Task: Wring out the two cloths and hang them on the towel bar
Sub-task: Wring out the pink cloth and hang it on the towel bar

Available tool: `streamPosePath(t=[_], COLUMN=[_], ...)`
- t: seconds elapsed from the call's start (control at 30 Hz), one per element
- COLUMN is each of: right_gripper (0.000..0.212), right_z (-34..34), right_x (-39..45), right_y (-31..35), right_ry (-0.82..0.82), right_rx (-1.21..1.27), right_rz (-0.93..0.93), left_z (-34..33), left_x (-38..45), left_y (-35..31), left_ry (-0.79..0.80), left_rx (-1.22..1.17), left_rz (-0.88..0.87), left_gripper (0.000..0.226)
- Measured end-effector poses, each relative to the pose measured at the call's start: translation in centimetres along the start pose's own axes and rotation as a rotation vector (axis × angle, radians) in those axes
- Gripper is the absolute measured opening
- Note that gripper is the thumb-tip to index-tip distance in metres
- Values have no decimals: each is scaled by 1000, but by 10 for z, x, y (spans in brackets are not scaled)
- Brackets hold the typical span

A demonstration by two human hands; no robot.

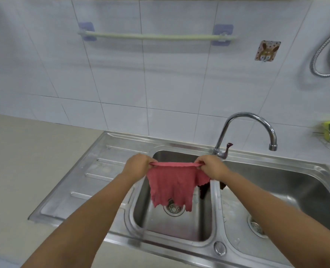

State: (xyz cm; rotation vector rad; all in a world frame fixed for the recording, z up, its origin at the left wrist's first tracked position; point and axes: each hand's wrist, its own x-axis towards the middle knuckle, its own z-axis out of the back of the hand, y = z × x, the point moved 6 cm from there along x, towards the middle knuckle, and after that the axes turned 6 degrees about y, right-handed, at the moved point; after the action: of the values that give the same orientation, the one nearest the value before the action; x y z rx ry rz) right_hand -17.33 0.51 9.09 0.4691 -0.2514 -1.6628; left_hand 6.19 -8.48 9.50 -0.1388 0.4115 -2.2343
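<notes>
The left hand (138, 167) and right hand (212, 168) were each pinched closed on a top corner of the pink cloth (174, 184), stretching its upper edge taut between them. The soft, ragged-edged cloth hung over the steel sink (179, 229), well below the pale towel bar (156, 36) on the tiled wall. A dark cloth (203, 191) draped the divider just beside the right wrist.

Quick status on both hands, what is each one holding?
Left hand: closed on the pink cloth, at its top left corner.
Right hand: closed on its top right corner.
</notes>
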Motion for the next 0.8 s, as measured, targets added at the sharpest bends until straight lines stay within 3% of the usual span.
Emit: streamPosePath(t=[0.07,0.13,0.2,0.27,0.3,0.33,0.4,0.43,0.47,0.57,0.63,0.73,0.8], right_gripper=[29,37,48,52,51,47,33,29,29,40,41,39,38], right_z=[29,73,129,165,169,163,117,91,77,79,79,73,62], right_x=[19,35,36,23,19,24,43,45,46,49,51,48,48], right_y=[12,39,72,92,96,95,67,50,38,30,27,22,21], right_ry=[-38,-176,-484,-817,-876,-780,-227,-2,69,-44,-81,-79,-21], right_rx=[-11,-25,95,144,29,-126,-314,-284,-210,-8,89,162,132], right_rz=[16,78,176,323,358,364,189,121,86,37,8,-32,-44], left_z=[36,83,140,183,190,184,133,112,98,89,84,77,66], left_x=[15,27,26,11,11,17,27,26,25,31,29,25,24], left_y=[7,6,-4,-16,-17,-16,0,7,10,6,4,10,14], left_ry=[-45,-161,-439,-749,-726,-524,105,266,288,82,35,9,89], left_rx=[13,-10,-50,-89,-54,15,102,102,114,56,23,-39,-51], left_rz=[50,92,88,-26,-72,-73,34,59,56,24,28,65,61], left_gripper=[32,36,46,45,37,27,23,23,23,21,27,27,23])
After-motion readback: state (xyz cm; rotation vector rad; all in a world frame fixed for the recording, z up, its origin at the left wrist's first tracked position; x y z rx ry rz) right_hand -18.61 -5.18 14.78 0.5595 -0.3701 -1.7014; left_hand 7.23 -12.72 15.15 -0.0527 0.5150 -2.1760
